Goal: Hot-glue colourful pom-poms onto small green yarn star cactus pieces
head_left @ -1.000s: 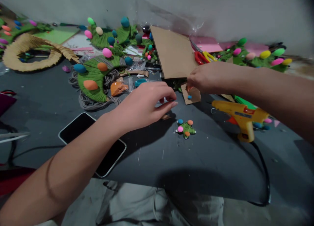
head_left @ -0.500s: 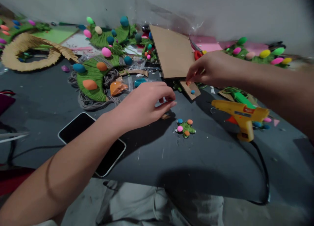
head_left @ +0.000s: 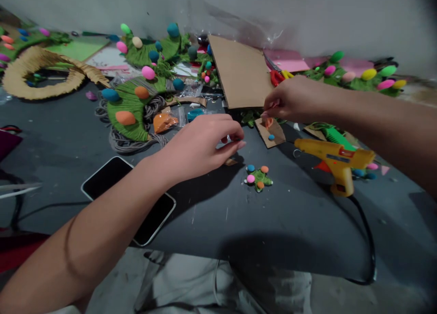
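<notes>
My right hand point(head_left: 285, 98) is closed in a pinch at the upper edge of a small cardboard piece point(head_left: 276, 140), which carries a blue bead-like ball point(head_left: 271, 137) and an orange lump point(head_left: 268, 122) just under the fingertips. Whatever those fingertips hold is too small to make out. Over the table, left of the cardboard, my left hand point(head_left: 208, 143) has its fingers curled and thumb close to the index finger; any item between them is hidden. Below and right of it lies a small green yarn-wrapped star point(head_left: 261, 179) with blue, orange and pink balls on it.
A yellow glue gun point(head_left: 336, 157) with a black cord lies at right. A phone point(head_left: 153, 220) lies partly beneath my left forearm. Behind are a large cardboard sheet point(head_left: 241, 73), red-handled scissors point(head_left: 276, 77), a green yarn crescent point(head_left: 128, 107) and a tan ring point(head_left: 41, 88).
The small cardboard piece has shifted slightly right and toward me, and my right hand has moved a little right. More of the orange lump shows. My left hand stays in place.
</notes>
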Demonstrator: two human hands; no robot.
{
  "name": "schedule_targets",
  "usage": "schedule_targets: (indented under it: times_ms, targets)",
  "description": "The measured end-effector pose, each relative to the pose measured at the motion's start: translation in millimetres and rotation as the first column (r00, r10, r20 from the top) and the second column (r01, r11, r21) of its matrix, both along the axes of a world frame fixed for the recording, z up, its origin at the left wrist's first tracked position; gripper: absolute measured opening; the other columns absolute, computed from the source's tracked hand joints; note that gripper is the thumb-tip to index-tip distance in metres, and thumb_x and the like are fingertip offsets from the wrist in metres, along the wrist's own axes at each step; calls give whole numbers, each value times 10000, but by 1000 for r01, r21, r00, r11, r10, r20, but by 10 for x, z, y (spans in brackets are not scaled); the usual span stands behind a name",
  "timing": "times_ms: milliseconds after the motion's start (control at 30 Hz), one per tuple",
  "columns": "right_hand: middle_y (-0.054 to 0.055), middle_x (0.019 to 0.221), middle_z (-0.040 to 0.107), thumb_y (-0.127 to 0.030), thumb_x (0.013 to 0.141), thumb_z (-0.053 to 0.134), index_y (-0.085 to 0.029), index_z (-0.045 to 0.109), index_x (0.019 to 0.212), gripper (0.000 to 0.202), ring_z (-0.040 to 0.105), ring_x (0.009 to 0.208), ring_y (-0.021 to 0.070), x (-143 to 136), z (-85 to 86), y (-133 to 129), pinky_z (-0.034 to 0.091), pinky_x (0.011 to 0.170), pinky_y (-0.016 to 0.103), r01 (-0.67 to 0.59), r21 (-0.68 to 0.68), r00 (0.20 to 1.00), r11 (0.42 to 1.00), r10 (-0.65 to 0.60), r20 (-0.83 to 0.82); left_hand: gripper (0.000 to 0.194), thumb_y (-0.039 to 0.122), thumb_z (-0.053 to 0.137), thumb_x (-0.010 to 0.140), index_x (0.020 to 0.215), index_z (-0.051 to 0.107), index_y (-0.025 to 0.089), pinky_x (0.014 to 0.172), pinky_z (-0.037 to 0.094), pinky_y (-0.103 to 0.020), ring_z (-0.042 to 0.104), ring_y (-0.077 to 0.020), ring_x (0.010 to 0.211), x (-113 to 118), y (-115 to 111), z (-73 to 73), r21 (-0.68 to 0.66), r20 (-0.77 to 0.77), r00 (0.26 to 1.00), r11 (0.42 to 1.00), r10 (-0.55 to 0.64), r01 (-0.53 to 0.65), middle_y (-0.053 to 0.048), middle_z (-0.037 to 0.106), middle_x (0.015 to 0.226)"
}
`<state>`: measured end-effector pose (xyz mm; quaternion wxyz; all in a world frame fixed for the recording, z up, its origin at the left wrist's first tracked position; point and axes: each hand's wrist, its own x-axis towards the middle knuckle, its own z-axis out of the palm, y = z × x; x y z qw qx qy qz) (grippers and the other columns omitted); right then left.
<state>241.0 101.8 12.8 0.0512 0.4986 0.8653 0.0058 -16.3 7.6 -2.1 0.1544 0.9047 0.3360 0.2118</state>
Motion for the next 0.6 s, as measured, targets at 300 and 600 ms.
schedule_targets:
  times_ms: [300,600]
  targets:
    - [-42,663,742,-236,868,750,-170,822,912,106,498,528,24,-151,225,7,311,606,274,97,62,992,993,-102,77,138,248,613,975,963,727,170,704,433,-277,634,-157,787,-2,11,4,19,3,1000,1000,1,-1,-37,705,899]
    - [-47,799,780,-261,823,818,-248,820,928,105,658,703,78,-54,420,-228,429,663,276,0,183,982,983,34,-184,140,268,637,976,971,742,175,695,445,-265,638,-140,756,0,20,2,-22,72,997,1000,6,-4,-31,720,884]
